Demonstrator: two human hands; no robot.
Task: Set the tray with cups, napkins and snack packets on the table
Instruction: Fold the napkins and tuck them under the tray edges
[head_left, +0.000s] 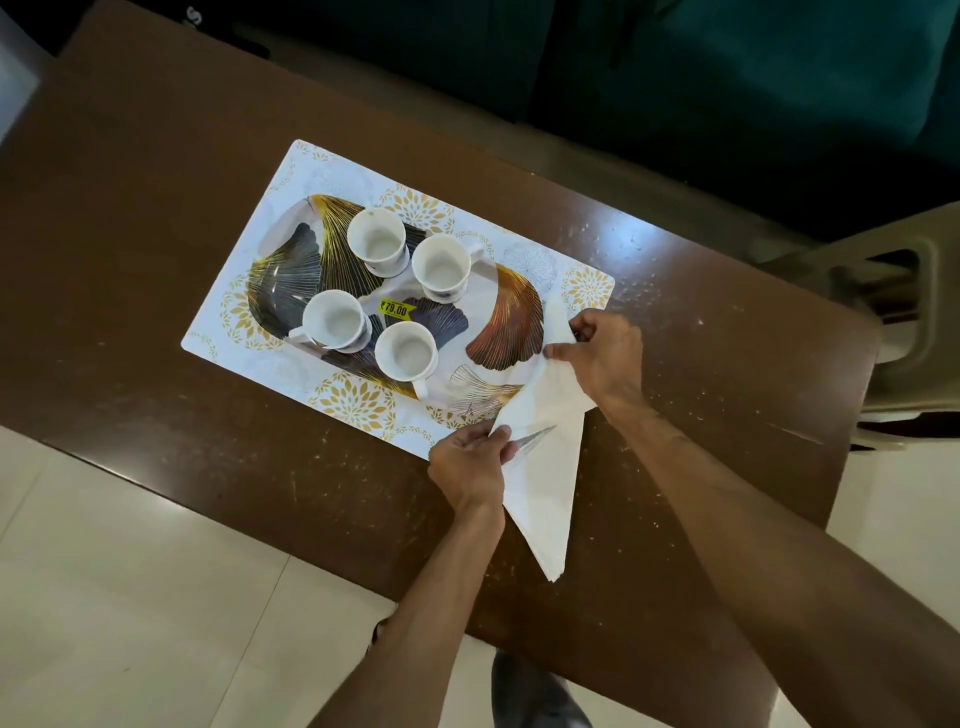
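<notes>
Surrounding the work area: a dark brown table (156, 291) with a glossy, scuffed and speckled top, pale floor tiles (130, 571) below it, a beige plastic chair (904, 332) at the right end, and dark teal upholstery (753, 78) along the far side. A dark shoe (535, 691) shows under the near table edge.

A rectangular placemat (322, 171), white with gold floral medallions, lies on the table. On it sits the tray (280, 275), glossy, with rounded corners and printed fan-shaped leaves in gold, grey and copper. A yellow price sticker (395, 309) is stuck near the tray's centre.

Four white ceramic cups stand upright and empty on the tray, grouped close: cup one (376, 244), cup two (441, 267), cup three (332, 319), cup four (406, 353). Each has a handle.

A white paper napkin (540, 499), folded into a long triangle, overlaps the tray's right end and hangs past the mat, its point toward the near table edge.

Left hand (467, 462): fingers curled, pinching the napkin's left edge. Right hand (605, 358): thumb and fingers closed on the napkin's upper corner at the tray's right rim. Both forearms cross the near table edge. No snack packets are visible.
</notes>
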